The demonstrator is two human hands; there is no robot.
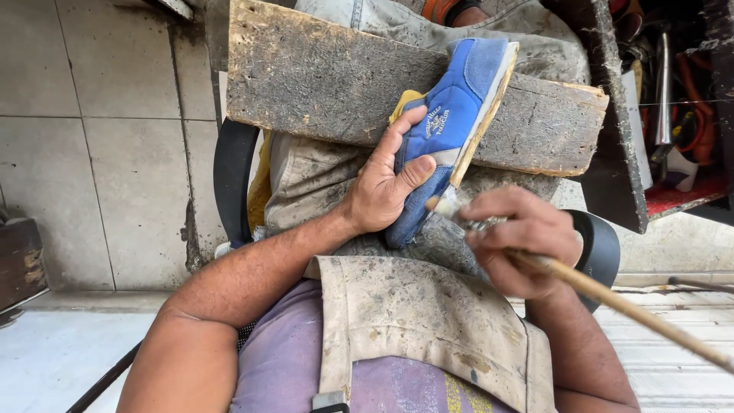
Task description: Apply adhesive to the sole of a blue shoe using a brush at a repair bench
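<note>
A: Where are the hands, and what are they holding?

B: At the centre of the frame, the left hand [382, 191] is wrapped around a blue shoe [447, 126], thumb pressed on its side. The shoe lies tilted on its edge, sole facing right, propped against a rough wooden board [321, 84] across the person's lap. Just right of it, the right hand [524, 241] is closed around a brush [581, 287] with a long wooden handle running to the lower right edge. The bristle tip touches the pale sole edge.

A: What could go wrong?

B: Whatever the bristles carry could stray from the sole edge onto the blue fabric, since the two meet right at the tip. The left thumb sits close to the bristles and could get smeared. The shoe only leans on the board, so a firm push might let it slip.

A: And around them?

B: A stained apron [413, 321] at the bottom, tools [673, 115] in a box at upper right, and grey tiles [99, 115] at left.
</note>
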